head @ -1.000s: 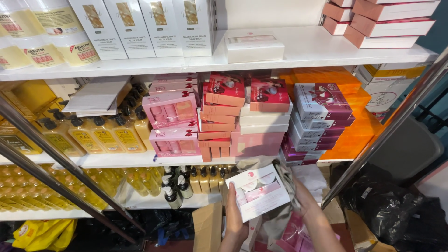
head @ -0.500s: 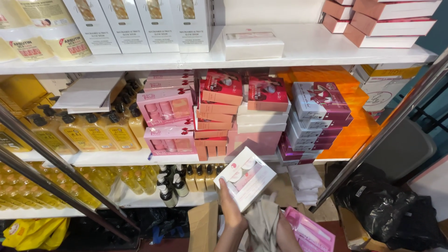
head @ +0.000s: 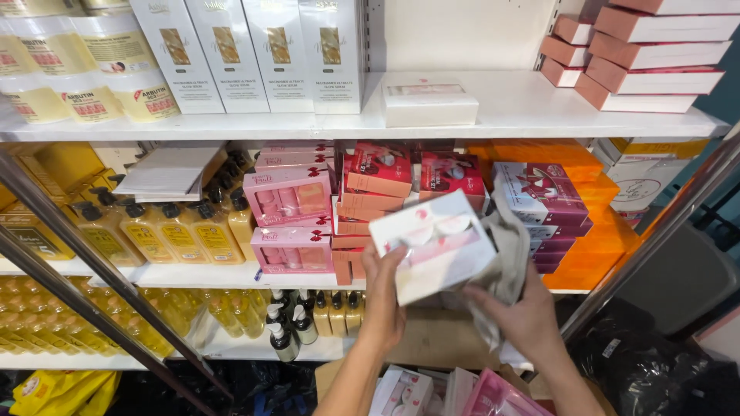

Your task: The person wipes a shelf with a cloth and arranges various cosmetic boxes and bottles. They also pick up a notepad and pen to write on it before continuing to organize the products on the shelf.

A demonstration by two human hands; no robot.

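Two hands meet over an open carton at the bottom edge of the view, where more pink and white boxes (head: pixel 462 389) lie flat. The left hand (head: pixel 383 296) grips a white and pink box (head: pixel 433 245) from below, fingers curled over its lower left corner, tilting the face up toward the camera. The right hand (head: pixel 524 316) is closed around a bunched grey cloth (head: pixel 505 266) that lies against the box's right side, likely so the surface can be wiped while the other hand steadies it.

Just beyond, on the middle shelf (head: pixel 231 276), stacked pink gift boxes (head: pixel 289 219) and red boxes (head: pixel 378 192) stand face out near the front edge, with orange packs (head: pixel 586 223) toward the right end and yellow pump bottles (head: pixel 154 231) toward the left. Dark-capped bottles (head: pixel 289 327) stand on the lower shelf.

Farthest up, the top shelf (head: pixel 524 108) carries tall white cartons (head: pixel 262 54) upright in a row, a flat white box (head: pixel 428 100) alone at the middle, and slanted pink boxes (head: pixel 640 54) at the right end.
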